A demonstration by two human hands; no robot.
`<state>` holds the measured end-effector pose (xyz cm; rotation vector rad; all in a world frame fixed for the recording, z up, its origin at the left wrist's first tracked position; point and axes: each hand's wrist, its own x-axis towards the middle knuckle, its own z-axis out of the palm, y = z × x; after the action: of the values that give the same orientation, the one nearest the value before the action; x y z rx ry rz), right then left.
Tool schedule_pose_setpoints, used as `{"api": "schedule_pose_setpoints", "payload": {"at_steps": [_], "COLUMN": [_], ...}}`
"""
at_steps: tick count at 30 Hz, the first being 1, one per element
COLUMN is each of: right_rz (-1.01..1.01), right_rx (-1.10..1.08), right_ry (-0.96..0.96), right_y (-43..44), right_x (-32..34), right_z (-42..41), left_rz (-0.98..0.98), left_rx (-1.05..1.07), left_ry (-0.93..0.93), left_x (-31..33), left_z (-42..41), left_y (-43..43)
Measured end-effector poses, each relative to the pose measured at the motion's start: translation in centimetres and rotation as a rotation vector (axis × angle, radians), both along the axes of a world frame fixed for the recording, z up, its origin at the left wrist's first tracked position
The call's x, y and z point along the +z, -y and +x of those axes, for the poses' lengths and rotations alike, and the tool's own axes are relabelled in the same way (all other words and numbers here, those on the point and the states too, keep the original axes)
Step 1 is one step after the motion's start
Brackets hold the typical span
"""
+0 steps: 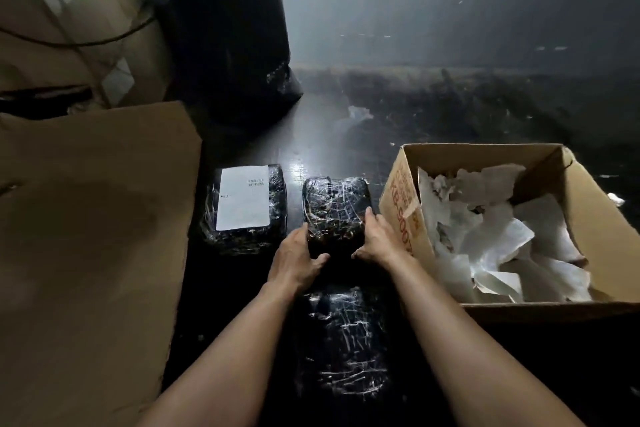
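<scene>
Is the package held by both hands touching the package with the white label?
Apart. The head view shows a strip of dark floor between the held package and the labelled package.

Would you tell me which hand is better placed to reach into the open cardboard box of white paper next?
Probably right. The right hand grips the black wrapped parcel right beside the cardboard box; the left hand holds the parcel's far side, nearer the labelled parcel.

Red print on the side of the cardboard box [398, 204], right of centre, reads roughly "KB-900"; the white label [244, 198] on the wrapped parcel [242, 239] is unreadable.
</scene>
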<state>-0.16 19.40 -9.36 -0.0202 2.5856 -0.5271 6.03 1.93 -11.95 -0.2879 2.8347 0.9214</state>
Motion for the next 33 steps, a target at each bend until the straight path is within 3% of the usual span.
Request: {"api": "schedule_pose_setpoints", "payload": {"at_steps": [12,33], "right_rz": [-0.214,-0.403], "right_rx": [-0.230,-0.232], "right_ry": [0.067,0.044], "right_y": [0.2,-1.1], "right_x": [-5.0,-3.2], "right_z": [-3.1,0.4], "left_rz": [0.244,0.445], "left_rx": [0.085,0.140], "left_ry": [0.105,0.089], "left_x": [-3.4,-1.8], "left_z": [-4.1,-1.6], "left_y": [-0.5,-0.3]}}
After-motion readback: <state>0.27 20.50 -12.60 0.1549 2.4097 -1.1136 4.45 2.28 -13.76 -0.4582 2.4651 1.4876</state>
